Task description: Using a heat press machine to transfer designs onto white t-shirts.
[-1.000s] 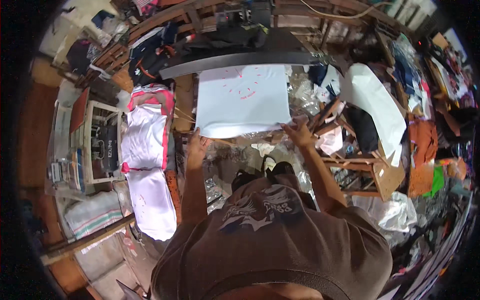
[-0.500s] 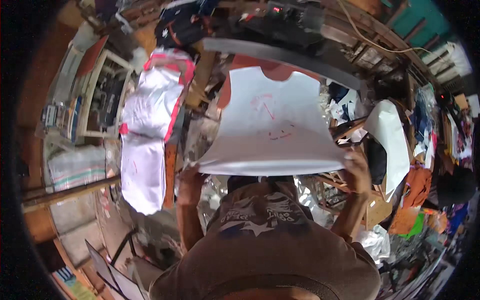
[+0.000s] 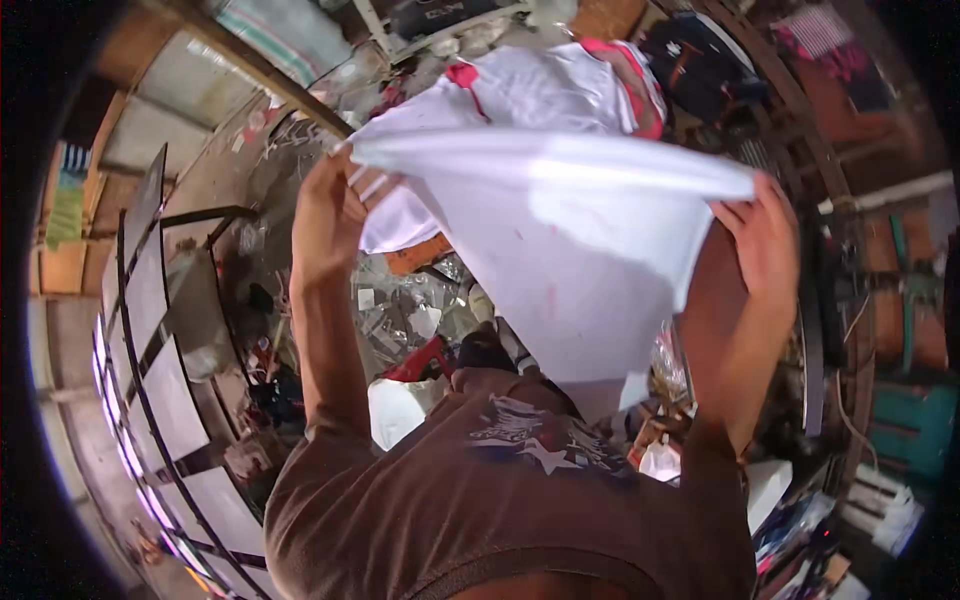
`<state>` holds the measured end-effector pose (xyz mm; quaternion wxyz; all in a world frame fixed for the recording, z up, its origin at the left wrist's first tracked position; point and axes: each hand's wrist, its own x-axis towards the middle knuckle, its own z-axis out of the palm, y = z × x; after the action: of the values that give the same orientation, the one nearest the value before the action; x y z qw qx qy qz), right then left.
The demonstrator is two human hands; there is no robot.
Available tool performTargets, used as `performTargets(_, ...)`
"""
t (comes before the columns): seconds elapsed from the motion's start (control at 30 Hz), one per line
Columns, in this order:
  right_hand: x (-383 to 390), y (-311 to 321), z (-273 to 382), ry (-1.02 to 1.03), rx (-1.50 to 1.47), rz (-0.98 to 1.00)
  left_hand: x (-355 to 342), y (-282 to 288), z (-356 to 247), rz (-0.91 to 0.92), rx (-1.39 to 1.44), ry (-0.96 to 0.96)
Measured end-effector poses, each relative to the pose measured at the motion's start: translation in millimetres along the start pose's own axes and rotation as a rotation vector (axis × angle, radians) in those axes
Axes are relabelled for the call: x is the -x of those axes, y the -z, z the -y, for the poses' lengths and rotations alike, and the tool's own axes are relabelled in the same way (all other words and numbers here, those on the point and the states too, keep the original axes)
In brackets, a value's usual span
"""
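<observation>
A white fabric piece (image 3: pixel 560 280) with faint red print hangs between my hands, its upper edge folded and stretched across. My left hand (image 3: pixel 335 200) grips the upper left corner; my right hand (image 3: pixel 755 225) grips the upper right corner. Just behind it lies a pile of white fabric (image 3: pixel 540 80) with pink edging, its near part largely hidden by the held piece. Below that pile, part of an orange-brown board (image 3: pixel 412 258) shows.
Black bags or clothes (image 3: pixel 695 70) sit at the upper right. A wooden beam (image 3: pixel 270 75) crosses the upper left. A black rack with pale panels (image 3: pixel 170 400) stands at the left. Plastic scraps (image 3: pixel 420 315) litter the floor below.
My view has turned left toward the pile with pink edging. Both hands have raised the held piece away from the dark press and reddish board, and it now hangs down.
</observation>
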<state>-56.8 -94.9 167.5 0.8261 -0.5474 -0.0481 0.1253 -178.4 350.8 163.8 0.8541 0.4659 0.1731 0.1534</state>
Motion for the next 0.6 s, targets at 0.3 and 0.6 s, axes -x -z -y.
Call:
performTargets(0.3,-252,-200,-40,-0.101,-0.038,0.329,-180,104,-138,-0.073,0.054,-0.291)
performTargets(0.6,-269,-273,-70,-0.019,0.081,0.319,-169,154,-173,-0.073,0.071,-0.528)
